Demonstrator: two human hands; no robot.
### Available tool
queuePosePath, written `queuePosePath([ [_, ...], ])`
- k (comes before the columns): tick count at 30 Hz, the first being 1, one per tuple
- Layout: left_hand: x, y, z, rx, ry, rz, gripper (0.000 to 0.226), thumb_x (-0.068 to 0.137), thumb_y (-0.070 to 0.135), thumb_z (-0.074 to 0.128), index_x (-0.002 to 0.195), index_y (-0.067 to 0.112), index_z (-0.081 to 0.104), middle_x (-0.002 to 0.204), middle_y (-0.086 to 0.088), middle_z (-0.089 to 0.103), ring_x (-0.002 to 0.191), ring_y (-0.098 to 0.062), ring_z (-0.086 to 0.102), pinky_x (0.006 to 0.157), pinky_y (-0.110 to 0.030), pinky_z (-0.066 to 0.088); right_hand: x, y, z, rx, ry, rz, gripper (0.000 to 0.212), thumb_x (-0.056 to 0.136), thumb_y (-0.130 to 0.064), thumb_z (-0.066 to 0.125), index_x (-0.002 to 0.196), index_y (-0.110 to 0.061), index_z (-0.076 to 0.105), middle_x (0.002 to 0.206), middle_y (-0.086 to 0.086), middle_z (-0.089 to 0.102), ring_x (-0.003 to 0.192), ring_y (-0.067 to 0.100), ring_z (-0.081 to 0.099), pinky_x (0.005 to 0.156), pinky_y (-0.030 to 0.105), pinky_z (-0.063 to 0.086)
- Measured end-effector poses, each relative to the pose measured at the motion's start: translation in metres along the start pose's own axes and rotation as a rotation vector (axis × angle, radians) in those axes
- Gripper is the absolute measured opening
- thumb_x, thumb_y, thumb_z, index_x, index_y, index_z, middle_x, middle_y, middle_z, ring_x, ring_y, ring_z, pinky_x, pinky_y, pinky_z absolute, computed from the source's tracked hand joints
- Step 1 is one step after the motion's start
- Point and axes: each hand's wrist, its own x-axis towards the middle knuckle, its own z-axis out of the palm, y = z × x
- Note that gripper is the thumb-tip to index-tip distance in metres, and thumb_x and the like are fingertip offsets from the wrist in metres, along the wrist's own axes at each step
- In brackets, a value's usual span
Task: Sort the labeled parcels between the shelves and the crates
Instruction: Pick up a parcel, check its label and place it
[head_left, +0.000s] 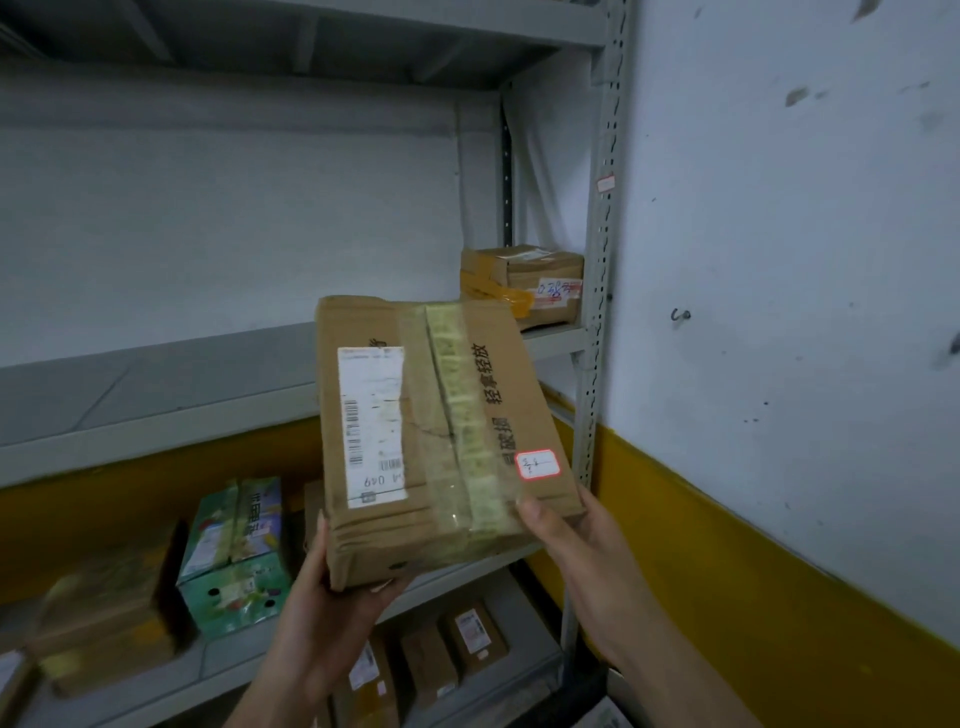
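— Both hands grasp the flat brown cardboard parcel (441, 431): our left hand (332, 577) cups its near-left corner from beneath, and our right hand (566, 535) pinches the near-right corner, thumb on top.
— Where do we hold it?
— Aloft and tilted, before the grey metal shelf (156, 384), near the small taped brown box (524, 286) at that shelf's right end.
— What could go wrong?
— We judge that a corner-only hold may let it twist or slip; its far edge may catch the shelf lip.
— And its look?
— Creased card, yellowed tape (457, 415) along the seam, a white barcode label (371, 421), and a red-bordered sticker (537, 464) with illegible handwriting.

Dim, soft, blurred toward warped edges
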Motion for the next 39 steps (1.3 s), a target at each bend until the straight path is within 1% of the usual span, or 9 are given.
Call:
queuePosePath([
  [5, 0.004, 0.006, 0.004, 0.738, 0.087, 0.267, 0.048, 0.087, 0.060, 0.065, 0.133, 0.057, 0.053, 0.147, 0.004, 0.055, 0.132, -0.021, 0.055, 0.107, -0.053, 0.046, -0.002, 0.011, -0.010, -0.010, 0.133, -0.076, 0.045, 0.086, -0.032, 0.072, 0.129, -0.024, 0.062, 0.120, -0.006, 0.072, 0.113, 0.008, 0.067, 0.095, 0.025, 0.054],
  [8, 0.003, 0.005, 0.031, 0.765, -0.049, 0.340, 0.043, 0.097, 0.053, 0.049, 0.139, 0.048, 0.052, 0.138, 0.013, 0.062, 0.126, -0.011, 0.059, 0.103, -0.040, 0.048, -0.006, 0.025, -0.025, -0.095, 0.203, -0.116, 0.047, 0.082, -0.031, 0.068, 0.129, -0.027, 0.061, 0.118, -0.012, 0.072, 0.111, 0.004, 0.066, 0.086, 0.015, 0.053],
  [11, 0.001, -0.008, 0.055, 0.791, -0.237, 0.166, 0.057, 0.092, 0.068, 0.051, 0.144, 0.046, 0.048, 0.139, 0.017, 0.060, 0.128, -0.007, 0.056, 0.104, -0.035, 0.045, -0.013, 0.045, -0.039, -0.100, 0.286, -0.085, 0.043, 0.082, -0.032, 0.067, 0.125, -0.030, 0.063, 0.115, -0.014, 0.073, 0.110, 0.004, 0.067, 0.083, 0.014, 0.053],
  [14, 0.011, -0.030, 0.052, 0.900, -0.292, 0.153, 0.074, 0.088, 0.049, 0.067, 0.151, 0.056, 0.027, 0.144, 0.028, 0.050, 0.129, 0.002, 0.051, 0.100, -0.025, 0.048, -0.020, 0.061, -0.054, -0.128, 0.353, -0.050, 0.043, 0.086, -0.033, 0.066, 0.128, -0.029, 0.061, 0.118, -0.013, 0.072, 0.111, 0.004, 0.066, 0.088, 0.021, 0.055],
  [20, 0.056, -0.071, 0.051, 0.976, -0.388, 0.080, 0.072, 0.087, 0.031, 0.070, 0.149, 0.045, 0.037, 0.130, 0.031, 0.057, 0.112, 0.017, 0.057, 0.084, -0.010, 0.052, -0.027, 0.095, -0.091, -0.213, 0.423, 0.057, 0.044, 0.091, -0.037, 0.063, 0.134, -0.028, 0.057, 0.125, -0.010, 0.069, 0.116, 0.009, 0.065, 0.097, 0.033, 0.054],
  [23, 0.096, -0.100, 0.043, 1.025, -0.416, 0.042, 0.065, 0.089, 0.027, 0.071, 0.149, 0.032, 0.046, 0.132, 0.019, 0.064, 0.118, 0.003, 0.062, 0.098, -0.020, 0.053, -0.022, 0.117, -0.118, -0.228, 0.422, 0.158, 0.051, 0.093, -0.034, 0.062, 0.142, -0.025, 0.051, 0.130, -0.010, 0.066, 0.121, 0.011, 0.063, 0.098, 0.032, 0.053],
  [28, 0.180, -0.171, 0.029, 1.047, -0.471, -0.078, 0.056, 0.092, 0.024, 0.071, 0.145, 0.033, 0.052, 0.125, 0.018, 0.067, 0.108, 0.003, 0.067, 0.079, -0.013, 0.056, -0.003, 0.162, -0.164, -0.227, 0.477, 0.331, 0.053, 0.097, -0.029, 0.062, 0.147, -0.026, 0.044, 0.135, -0.013, 0.063, 0.122, 0.007, 0.062, 0.099, 0.031, 0.053],
  [33, 0.270, -0.263, -0.014, 1.147, -0.570, -0.344, 0.047, 0.094, 0.034, 0.069, 0.139, 0.038, 0.057, 0.126, 0.015, 0.069, 0.115, -0.005, 0.066, 0.099, -0.037, 0.056, 0.014, 0.257, -0.192, -0.214, 0.648, 0.563, 0.053, 0.094, -0.041, 0.061, 0.145, -0.035, 0.047, 0.134, -0.020, 0.062, 0.119, 0.002, 0.061, 0.102, 0.034, 0.052],
  [39, 0.332, -0.355, -0.106, 1.275, -0.596, -0.638, 0.046, 0.097, 0.028, 0.065, 0.142, 0.031, 0.056, 0.125, 0.017, 0.068, 0.116, -0.002, 0.063, 0.108, -0.039, 0.050, 0.007, 0.391, -0.191, -0.164, 0.765, 0.868, 0.038, 0.097, -0.033, 0.063, 0.133, -0.041, 0.055, 0.119, -0.024, 0.068, 0.110, 0.003, 0.067, 0.089, 0.020, 0.054],
])
